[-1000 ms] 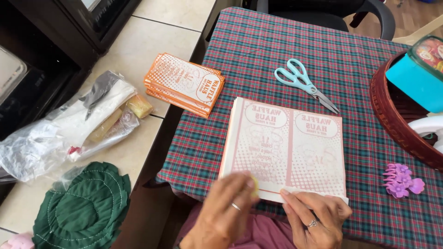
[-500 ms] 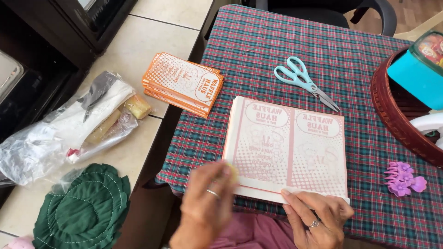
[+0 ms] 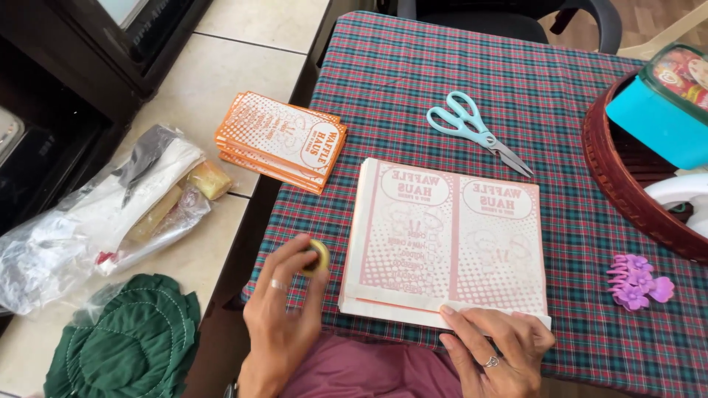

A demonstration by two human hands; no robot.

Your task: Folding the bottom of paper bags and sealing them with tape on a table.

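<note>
The left hand (image 3: 284,313) is closed around a small round yellowish thing (image 3: 318,256), pinched between thumb and fingertips; it looks like a glue stick or a little roll of tape, though it is too small to tell which. It hangs just beside the left edge of the stack of paper bags (image 3: 450,236), not touching it. The right hand (image 3: 498,346) lies flat, fingers together, pressing down the folded white strip along the near edge of the stack. That stack sits on the plaid tablecloth (image 3: 442,81) of the counter, printed pale pink, directly in front of the person.

Further out, a second pile of orange bags (image 3: 284,140) rests at the cloth's left corner, partly hanging over the gap toward the tiled surface (image 3: 221,74). Blue scissors (image 3: 476,133) lie beyond the pink stack, well apart from both hands. A purple hair clip (image 3: 636,280) sits to the right, near a dark red basket (image 3: 619,184) holding a teal box (image 3: 653,114). On the tiles lie a clear plastic bag (image 3: 96,214) and a green cloth (image 3: 125,339).

Judging from this, the fold could spring open or go crooked if the right hand eases its pressure. The orange pile, perched at the corner, could slide off if the cloth is tugged.
</note>
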